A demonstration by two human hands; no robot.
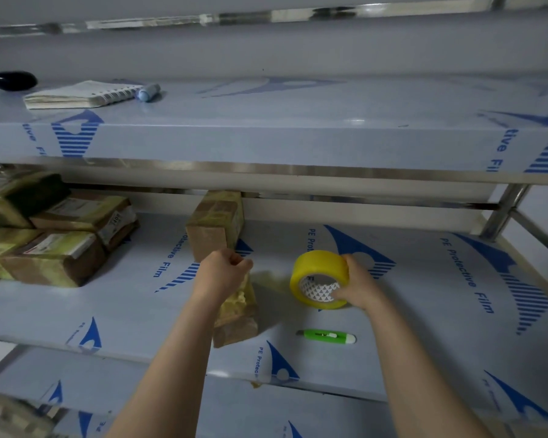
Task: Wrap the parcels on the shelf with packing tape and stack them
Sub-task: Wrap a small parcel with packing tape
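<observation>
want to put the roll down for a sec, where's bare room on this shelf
Widest bare patch: the shelf right of the roll and cutter, out to the post. Another lies front left, between the parcel stack and the front parcel under the left hand. Crowded: the left end, and the middle from left hand to right hand.

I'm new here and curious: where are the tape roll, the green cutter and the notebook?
tape roll (pixel 317 263), head view, yellow outer band.
green cutter (pixel 315 336), head view, middle of its body.
notebook (pixel 83 91), head view, top page.

Shelf (pixel 424 279) with parcels (pixel 54 260), green cutter (pixel 326 336)
</observation>
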